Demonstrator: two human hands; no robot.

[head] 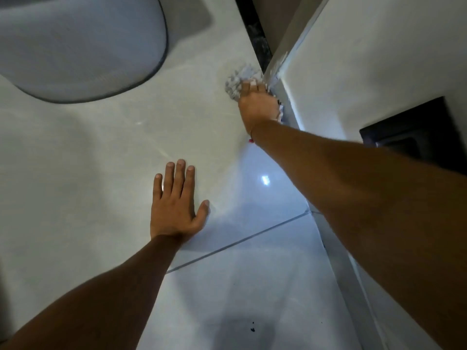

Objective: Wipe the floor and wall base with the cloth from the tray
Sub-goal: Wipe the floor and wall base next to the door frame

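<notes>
My right hand (256,102) reaches far forward and presses a grey-white nubby cloth (236,80) onto the pale tiled floor (101,160), right against the base of the white wall (283,97) near a corner. Much of the cloth is hidden under the hand; a frayed bit shows by the wrist. My left hand (177,205) lies flat on the floor with its fingers spread, holding nothing. No tray is in view.
A large grey rounded object (75,46) sits on the floor at the upper left. A dark strip (255,29) runs along a door frame at the top. A black square opening (414,130) is set in the wall at right. Small dark specks (252,327) lie near the bottom.
</notes>
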